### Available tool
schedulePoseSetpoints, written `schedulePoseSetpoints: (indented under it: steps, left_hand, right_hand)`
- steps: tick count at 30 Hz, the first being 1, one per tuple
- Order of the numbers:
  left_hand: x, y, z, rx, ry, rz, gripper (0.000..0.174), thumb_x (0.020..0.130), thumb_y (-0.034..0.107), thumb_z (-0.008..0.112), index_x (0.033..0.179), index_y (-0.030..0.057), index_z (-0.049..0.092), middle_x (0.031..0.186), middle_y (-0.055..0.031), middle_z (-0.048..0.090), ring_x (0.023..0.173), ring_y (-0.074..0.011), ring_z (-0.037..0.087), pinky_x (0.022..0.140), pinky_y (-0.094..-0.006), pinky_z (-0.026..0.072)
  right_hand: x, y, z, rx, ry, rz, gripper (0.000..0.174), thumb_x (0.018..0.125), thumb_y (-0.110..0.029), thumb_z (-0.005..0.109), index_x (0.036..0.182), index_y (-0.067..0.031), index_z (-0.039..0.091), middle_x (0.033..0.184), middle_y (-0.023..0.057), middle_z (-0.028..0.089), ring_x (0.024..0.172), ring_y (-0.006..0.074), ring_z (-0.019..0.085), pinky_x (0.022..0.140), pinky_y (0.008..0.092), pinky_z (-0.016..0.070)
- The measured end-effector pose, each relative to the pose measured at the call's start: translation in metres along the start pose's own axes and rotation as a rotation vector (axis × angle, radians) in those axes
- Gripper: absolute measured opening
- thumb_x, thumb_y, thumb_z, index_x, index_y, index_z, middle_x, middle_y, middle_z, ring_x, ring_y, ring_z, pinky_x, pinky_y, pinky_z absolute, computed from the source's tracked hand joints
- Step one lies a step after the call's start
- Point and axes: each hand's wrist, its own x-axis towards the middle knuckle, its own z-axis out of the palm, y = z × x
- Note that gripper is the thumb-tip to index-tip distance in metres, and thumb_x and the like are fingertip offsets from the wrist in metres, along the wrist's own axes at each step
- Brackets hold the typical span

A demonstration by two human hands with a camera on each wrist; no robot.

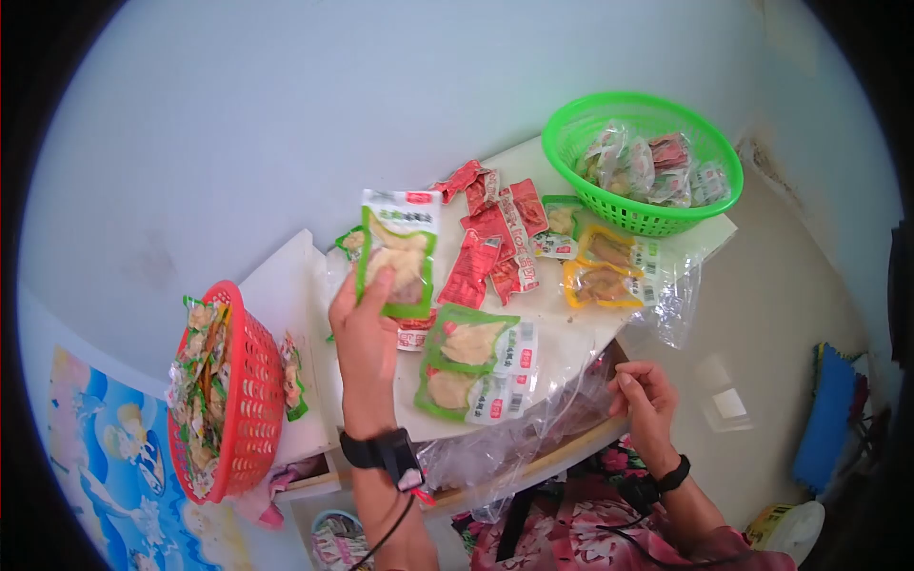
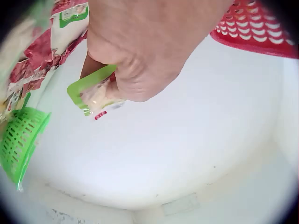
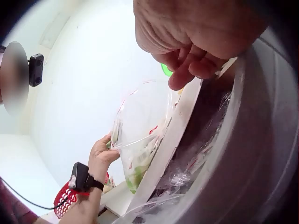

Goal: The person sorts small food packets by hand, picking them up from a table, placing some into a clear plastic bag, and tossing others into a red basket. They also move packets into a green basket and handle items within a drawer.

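The left hand (image 1: 367, 333) grips a green-edged clear food packet (image 1: 398, 252) by its lower edge, thumb across the front, above the white table. In the left wrist view the same packet (image 2: 96, 93) pokes out from under the left hand (image 2: 138, 51). Over the open drawer's edge hovers the right hand (image 1: 647, 409), fingers loosely bent and holding nothing; the right wrist view shows this hand (image 3: 196, 42) close up. Two green packets (image 1: 466, 343) lie below the left hand, with red packets (image 1: 490, 228) and yellow packets (image 1: 605, 266) farther right.
A green basket (image 1: 628, 214) of packets stands at the table's back right, a red basket (image 1: 255, 400) of packets at the left. Clear plastic bags (image 1: 495, 457) spill from the open drawer (image 1: 552, 466) at the front. A blue object (image 1: 824, 419) stands on the floor at right.
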Motion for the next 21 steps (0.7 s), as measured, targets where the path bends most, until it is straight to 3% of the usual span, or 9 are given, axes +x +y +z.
schedulePoseSetpoints:
  steps: [4,7,10,13,14,17,18,20,21]
  left_hand:
    - [-0.053,-0.011,0.004,-0.118,-0.147,-0.121,0.04,0.103,0.007,0.056,0.141,-0.0045,0.053,0.132,-0.0159,0.065,0.117,-0.0255,0.067,0.097,-0.0419,0.0576]
    - [-0.088,-0.016,0.008,-0.254,-0.221,-0.241,0.043,0.106,0.009,0.052,0.146,-0.004,0.049,0.136,-0.0171,0.063,0.123,-0.0278,0.065,0.1,-0.0445,0.0564]
    - [-0.104,-0.023,0.01,-0.312,-0.281,-0.314,0.042,0.107,0.011,0.05,0.147,-0.0032,0.049,0.137,-0.0168,0.063,0.122,-0.0288,0.066,0.102,-0.0429,0.0552]
    - [-0.128,-0.031,0.023,0.002,-0.243,-0.044,0.04,0.108,0.011,0.047,0.145,-0.0043,0.051,0.135,-0.0156,0.065,0.118,-0.0278,0.067,0.101,-0.0391,0.0543]
    - [-0.134,-0.03,0.021,0.374,-0.215,0.105,0.036,0.107,0.008,0.05,0.14,-0.0054,0.055,0.133,-0.0186,0.066,0.114,-0.0311,0.069,0.097,-0.0354,0.0552]
    - [-0.146,-0.028,0.024,0.828,-0.357,0.489,0.039,0.098,0.001,0.058,0.136,-0.0067,0.058,0.132,-0.022,0.066,0.114,-0.0344,0.069,0.093,-0.0365,0.0574]
    - [-0.137,-0.037,0.023,0.953,-0.412,0.908,0.048,0.087,-0.003,0.064,0.135,-0.0068,0.059,0.132,-0.0248,0.065,0.113,-0.0369,0.069,0.091,-0.0394,0.0592]
    - [-0.144,-0.042,0.026,1.004,-0.494,0.973,0.052,0.083,-0.003,0.065,0.134,-0.0071,0.059,0.133,-0.0238,0.065,0.113,-0.0361,0.07,0.091,-0.0404,0.0594]
    - [-0.148,-0.043,0.025,1.031,-0.536,1.005,0.053,0.082,-0.004,0.066,0.134,-0.0072,0.058,0.133,-0.0233,0.065,0.113,-0.0357,0.07,0.091,-0.0408,0.0596]
  right_hand:
    - [0.0,-0.008,-0.005,0.005,0.024,-0.086,0.016,0.103,-0.012,0.061,0.115,-0.0039,0.066,0.09,0.0051,0.072,0.064,0.007,0.062,0.057,0.0214,0.0443]
    - [0.001,-0.035,0.006,-0.035,-0.079,-0.186,0.017,0.103,-0.014,0.061,0.116,-0.0039,0.065,0.09,0.0048,0.071,0.064,0.0068,0.061,0.056,0.0205,0.0429]
    - [-0.006,-0.06,0.028,-0.036,-0.161,-0.154,0.02,0.104,-0.016,0.06,0.118,-0.0034,0.065,0.091,0.005,0.071,0.064,0.0072,0.062,0.054,0.0199,0.0421]
    - [-0.016,-0.076,0.046,-0.018,-0.293,-0.062,0.022,0.105,-0.019,0.058,0.119,-0.0036,0.064,0.091,0.0051,0.071,0.064,0.0075,0.063,0.053,0.0199,0.0418]
    - [-0.018,-0.074,0.045,-0.006,-0.377,-0.025,0.029,0.107,-0.023,0.053,0.127,-0.003,0.061,0.093,0.0065,0.072,0.069,0.0088,0.066,0.054,0.0211,0.0463]
    - [-0.022,-0.07,0.048,0.169,-0.504,0.078,0.042,0.107,-0.03,0.052,0.138,-0.0024,0.053,0.109,0.0123,0.07,0.08,0.0152,0.071,0.061,0.0255,0.0555]
    - [-0.024,-0.067,0.049,0.216,-0.497,0.078,0.052,0.105,-0.038,0.054,0.142,-0.002,0.05,0.115,0.0134,0.069,0.085,0.0164,0.071,0.063,0.0261,0.0563]
    - [-0.029,-0.06,0.051,0.311,-0.486,0.077,0.073,0.101,-0.053,0.057,0.151,-0.0011,0.043,0.127,0.0155,0.065,0.095,0.0188,0.07,0.066,0.0273,0.0579]
    - [-0.031,-0.062,0.051,0.248,-0.482,0.047,0.077,0.099,-0.054,0.061,0.152,-0.0013,0.042,0.13,0.0151,0.064,0.097,0.019,0.07,0.067,0.0276,0.0585]
